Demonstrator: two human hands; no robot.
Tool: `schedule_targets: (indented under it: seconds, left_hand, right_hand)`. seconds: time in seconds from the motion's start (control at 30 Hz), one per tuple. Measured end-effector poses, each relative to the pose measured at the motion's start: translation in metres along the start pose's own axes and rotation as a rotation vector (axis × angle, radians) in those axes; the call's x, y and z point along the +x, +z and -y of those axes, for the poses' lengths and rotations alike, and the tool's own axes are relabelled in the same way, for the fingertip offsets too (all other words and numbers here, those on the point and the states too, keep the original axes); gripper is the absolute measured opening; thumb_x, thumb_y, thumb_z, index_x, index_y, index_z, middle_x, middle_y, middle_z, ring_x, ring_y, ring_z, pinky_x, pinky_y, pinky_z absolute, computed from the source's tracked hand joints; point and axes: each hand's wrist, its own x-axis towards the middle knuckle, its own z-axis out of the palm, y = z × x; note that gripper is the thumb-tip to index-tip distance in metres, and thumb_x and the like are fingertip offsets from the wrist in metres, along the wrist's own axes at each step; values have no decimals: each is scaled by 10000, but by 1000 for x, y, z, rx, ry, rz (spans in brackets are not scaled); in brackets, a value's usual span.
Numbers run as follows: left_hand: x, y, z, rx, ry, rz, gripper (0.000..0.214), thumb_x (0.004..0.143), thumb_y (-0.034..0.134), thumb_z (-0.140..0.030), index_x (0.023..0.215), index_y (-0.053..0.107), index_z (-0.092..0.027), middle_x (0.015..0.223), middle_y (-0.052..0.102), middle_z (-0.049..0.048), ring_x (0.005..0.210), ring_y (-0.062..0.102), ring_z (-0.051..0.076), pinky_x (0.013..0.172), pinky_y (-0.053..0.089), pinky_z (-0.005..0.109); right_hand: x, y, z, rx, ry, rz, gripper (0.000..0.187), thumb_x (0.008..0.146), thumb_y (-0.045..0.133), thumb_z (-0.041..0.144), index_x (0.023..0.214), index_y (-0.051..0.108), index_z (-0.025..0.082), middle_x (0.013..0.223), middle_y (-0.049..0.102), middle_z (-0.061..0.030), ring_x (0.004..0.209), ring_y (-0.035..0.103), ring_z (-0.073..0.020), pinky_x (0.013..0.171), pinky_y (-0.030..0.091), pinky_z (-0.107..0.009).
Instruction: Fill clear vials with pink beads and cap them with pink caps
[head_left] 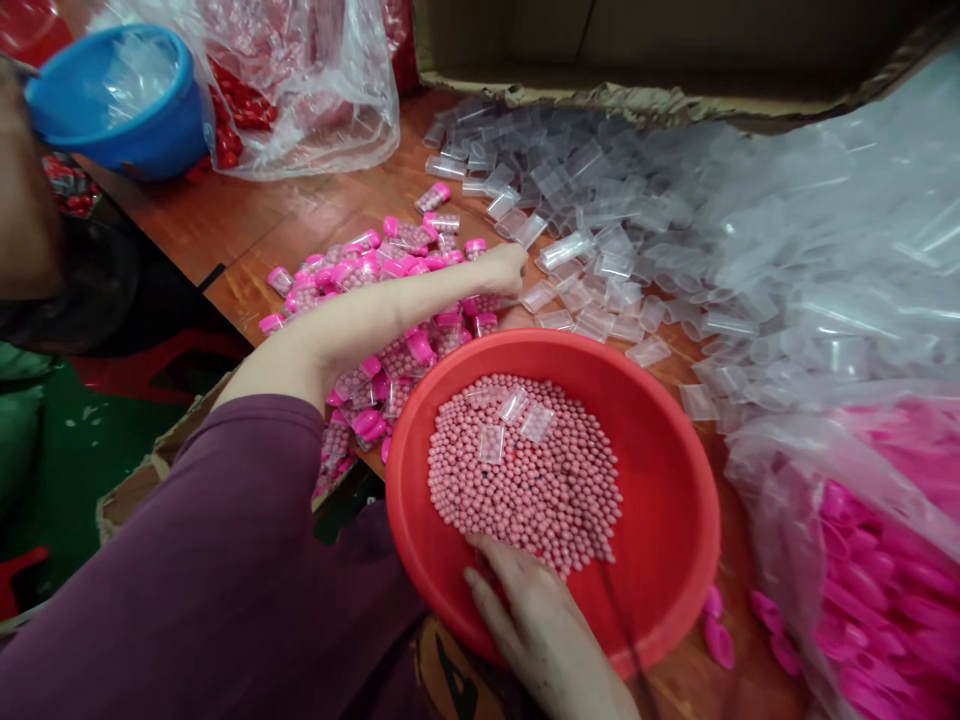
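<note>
The right hand [541, 625] lies open, fingers apart, at the edge of the pink beads [525, 490] in one red basin [660, 500], with four clear tubes [514, 425] on top. Two loose pink caps [716, 625] sit just beside the basin, near a plastic bag [862, 590] of many more. The left hand [504, 270] is curled, its hold hidden, beside dozens of filled, capped tubes [397, 340] on the worktop [262, 230]. Far more empty tubes [600, 200] remain spread out, and one blue bowl [112, 110] stands farther off.
</note>
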Motion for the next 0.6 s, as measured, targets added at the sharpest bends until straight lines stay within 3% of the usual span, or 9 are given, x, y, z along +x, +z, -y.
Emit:
schedule_targets:
  seconds: [0.2,0.33,0.43,0.6]
  left_hand:
    - [7,4,-4,-84,3,-177,431,904,758,-173,1329,812,-137,1294,804,88,1198,705,237,1043,549,291]
    - [10,8,-9,-102,56,-129,469,938,776,-256,1387,778,-120,1255,800,101,1166,730,252,1017,551,306]
    - [11,14,-16,-80,98,-83,598,922,830,-333,1460,723,-96,1355,771,158,1218,735,300,1040,562,348]
    - [10,32,-28,19,121,-168,709,872,868,-299,1526,671,-106,1563,662,223,1432,662,366,1175,553,400]
  right_hand:
    - [2,0,0,63,87,99,444,1121,549,332,1481,765,190,1381,844,-148,1257,840,-311,1129,686,-469]
    - [3,4,-2,88,91,101,466,1123,514,348,1494,753,200,1386,841,-147,1259,838,-313,1141,680,-480]
    - [2,4,-2,96,83,93,460,1119,513,345,1490,749,208,1380,841,-136,1249,837,-312,1128,688,-482]
    - [2,0,2,99,116,106,456,1117,515,323,1498,742,217,1399,831,-132,1281,821,-315,1159,671,-492]
